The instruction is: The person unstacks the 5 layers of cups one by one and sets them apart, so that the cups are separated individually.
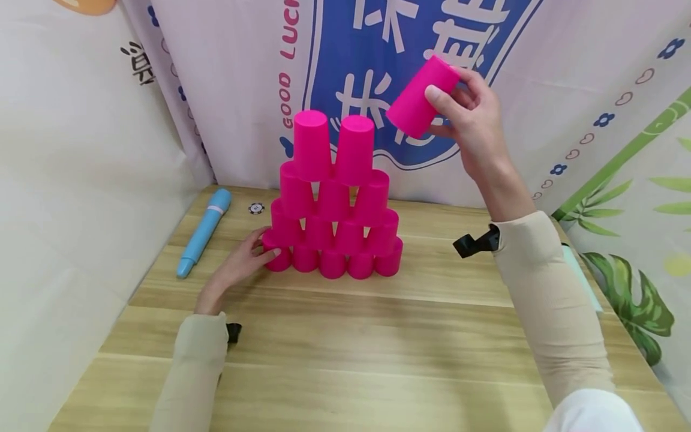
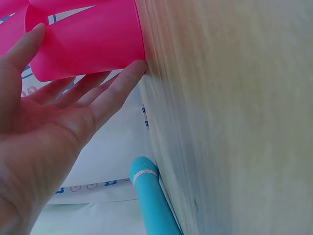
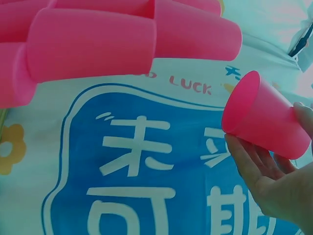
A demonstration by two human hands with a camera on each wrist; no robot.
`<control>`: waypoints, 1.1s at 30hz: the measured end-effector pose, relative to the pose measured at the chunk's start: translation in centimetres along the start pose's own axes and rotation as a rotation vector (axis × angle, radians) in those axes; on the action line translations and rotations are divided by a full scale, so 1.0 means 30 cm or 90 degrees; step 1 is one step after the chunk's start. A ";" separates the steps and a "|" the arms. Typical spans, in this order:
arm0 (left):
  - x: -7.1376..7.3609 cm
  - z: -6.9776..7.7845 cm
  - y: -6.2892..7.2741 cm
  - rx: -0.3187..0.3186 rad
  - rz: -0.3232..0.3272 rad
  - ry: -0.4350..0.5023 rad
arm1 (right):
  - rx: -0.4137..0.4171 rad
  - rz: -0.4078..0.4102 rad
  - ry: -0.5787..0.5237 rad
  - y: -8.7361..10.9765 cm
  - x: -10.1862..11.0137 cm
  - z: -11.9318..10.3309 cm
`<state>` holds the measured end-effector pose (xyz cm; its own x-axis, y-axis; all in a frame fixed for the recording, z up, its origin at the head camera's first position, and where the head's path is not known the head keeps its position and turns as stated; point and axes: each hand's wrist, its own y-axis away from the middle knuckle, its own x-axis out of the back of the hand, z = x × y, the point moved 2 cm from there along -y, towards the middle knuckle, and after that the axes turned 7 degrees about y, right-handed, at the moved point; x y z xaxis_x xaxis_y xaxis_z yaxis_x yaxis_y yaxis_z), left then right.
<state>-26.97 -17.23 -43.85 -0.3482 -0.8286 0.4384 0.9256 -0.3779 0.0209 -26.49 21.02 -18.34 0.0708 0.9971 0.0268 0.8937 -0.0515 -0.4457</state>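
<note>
Upside-down pink plastic cups form a stacked pyramid (image 1: 333,201) on the table, with two cups on its top row and three below them. Up and to the right of the stack, my right hand (image 1: 475,120) grips another pink cup (image 1: 418,102) in the air between thumb and fingers. That cup is tilted, and its open mouth (image 3: 240,103) faces left in the right wrist view. Low on the left, my left hand (image 1: 243,261) touches the leftmost bottom cup (image 2: 93,46), its thumb in front and its fairly straight fingers passing along and behind the side.
A blue capped pen-shaped tube (image 1: 204,233) lies on the wooden table (image 1: 345,354), left of the stack. Near it is a small round black-and-white chip (image 1: 256,208). Printed cloth (image 1: 243,108) hangs right behind the pyramid. A pale green item (image 1: 582,279) lies at the right edge.
</note>
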 end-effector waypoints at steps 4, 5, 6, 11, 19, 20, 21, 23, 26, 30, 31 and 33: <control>0.002 -0.001 0.000 0.000 0.006 -0.013 | -0.017 0.022 -0.018 0.012 0.030 0.025; 0.003 -0.003 -0.001 0.001 0.006 -0.017 | -0.018 0.024 -0.023 0.015 0.038 0.032; 0.004 -0.003 -0.001 0.002 0.007 -0.020 | -0.020 0.027 -0.024 0.018 0.045 0.039; 0.005 -0.007 0.003 0.011 0.007 -0.010 | -0.037 0.039 -0.021 0.033 0.081 0.082; 0.003 -0.008 0.003 0.005 0.002 -0.012 | -0.091 0.061 -0.001 0.064 0.137 0.187; 0.003 -0.008 0.003 0.004 0.003 -0.015 | -0.099 0.063 0.000 0.070 0.143 0.205; 0.002 -0.009 0.003 0.004 0.003 -0.016 | -0.109 0.064 0.002 0.076 0.149 0.222; 0.001 -0.011 0.004 0.003 0.004 -0.019 | -0.129 0.067 -0.001 0.089 0.160 0.257; -0.001 -0.014 0.004 0.004 0.006 -0.021 | -0.156 0.072 0.012 0.107 0.176 0.306; -0.001 -0.012 0.005 0.005 0.008 -0.015 | -0.181 0.079 0.036 0.127 0.197 0.360; -0.001 -0.011 0.005 0.005 0.007 -0.013 | -0.184 0.081 0.040 0.130 0.203 0.372; 0.001 -0.007 0.006 0.007 0.007 -0.011 | -0.189 0.085 0.046 0.136 0.213 0.395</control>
<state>-26.85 -17.41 -44.03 -0.3353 -0.8252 0.4546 0.9310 -0.3642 0.0256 -27.63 27.85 -30.60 0.2185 0.9743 0.0541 0.9636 -0.2067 -0.1697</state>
